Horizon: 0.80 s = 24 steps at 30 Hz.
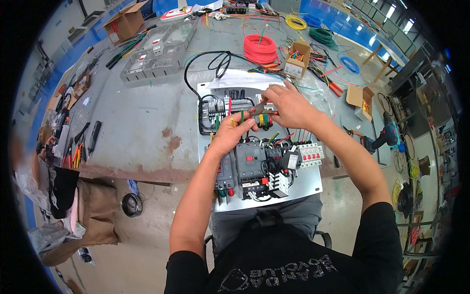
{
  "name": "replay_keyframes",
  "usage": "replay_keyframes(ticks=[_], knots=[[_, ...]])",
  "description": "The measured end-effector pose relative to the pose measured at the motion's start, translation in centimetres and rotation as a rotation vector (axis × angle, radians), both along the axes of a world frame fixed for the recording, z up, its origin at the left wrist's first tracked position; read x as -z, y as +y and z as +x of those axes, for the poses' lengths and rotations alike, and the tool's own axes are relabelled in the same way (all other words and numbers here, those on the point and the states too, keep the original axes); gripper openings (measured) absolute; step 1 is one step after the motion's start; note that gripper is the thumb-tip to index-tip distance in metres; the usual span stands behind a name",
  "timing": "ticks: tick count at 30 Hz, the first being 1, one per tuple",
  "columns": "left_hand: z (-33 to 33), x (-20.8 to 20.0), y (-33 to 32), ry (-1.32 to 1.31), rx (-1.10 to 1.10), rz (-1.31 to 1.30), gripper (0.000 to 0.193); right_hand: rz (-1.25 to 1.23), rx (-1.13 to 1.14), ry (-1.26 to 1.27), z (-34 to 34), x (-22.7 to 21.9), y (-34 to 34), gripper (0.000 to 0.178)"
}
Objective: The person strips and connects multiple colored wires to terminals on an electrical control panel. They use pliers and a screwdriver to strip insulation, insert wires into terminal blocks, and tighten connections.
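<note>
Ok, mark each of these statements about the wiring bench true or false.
1. The right hand grips red-handled pliers. True.
2. The left hand pinches a green wire. True.
3. The red wire coil lies on the floor. False: it lies on the grey table.
4. The grey metal mounting panel carries no parts. False: black contactors and breakers are mounted on it.
5. A small cardboard box stands beside the red coil. True.
</note>
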<state>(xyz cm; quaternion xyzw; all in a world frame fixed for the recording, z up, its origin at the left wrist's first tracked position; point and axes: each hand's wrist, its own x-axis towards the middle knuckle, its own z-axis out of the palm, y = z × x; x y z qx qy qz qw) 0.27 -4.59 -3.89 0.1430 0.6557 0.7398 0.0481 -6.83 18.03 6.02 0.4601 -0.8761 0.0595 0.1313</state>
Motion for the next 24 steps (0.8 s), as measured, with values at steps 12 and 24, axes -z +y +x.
replay_keyframes(ticks=[12, 24], knots=[[-0.1, 0.1, 0.1, -0.022, -0.027, 0.005, 0.020, 0.037, -0.073, -0.054, -1.6, 0.4, -0.4, 0.041], [-0.2, 0.5, 0.0, -0.011, -0.023, -0.012, 0.021, -0.009, -0.076, -0.116, -1.4, 0.3, -0.1, 0.049]])
